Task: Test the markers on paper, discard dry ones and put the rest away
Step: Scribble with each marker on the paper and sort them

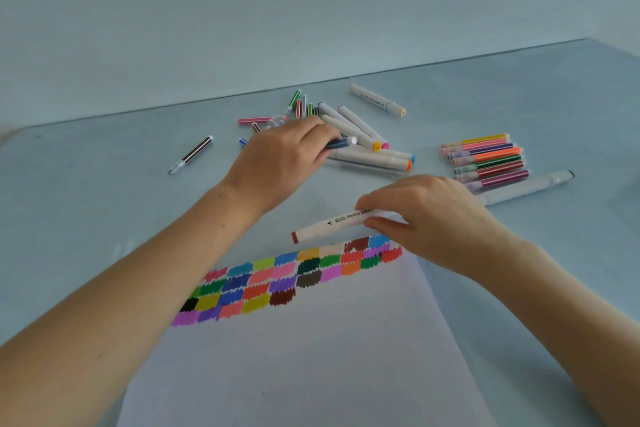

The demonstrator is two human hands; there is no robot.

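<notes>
With the right hand [426,218] pinching the brown-capped marker [332,224] over the paper [311,357], carry it to the sorted row [485,158] at 2 o'clock while the left hand's [284,156] grip lifts the dark marker [341,142] clear of the pile [360,139].

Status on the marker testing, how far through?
Well underway. Done: the paper carries several rows of colour swatches, and a neat row of thin markers lies at right. In hand: the right hand holds a white brown-capped marker above the swatches; the left hand grips a dark blue marker at the loose pile. Left: that pile, plus strays.
</notes>
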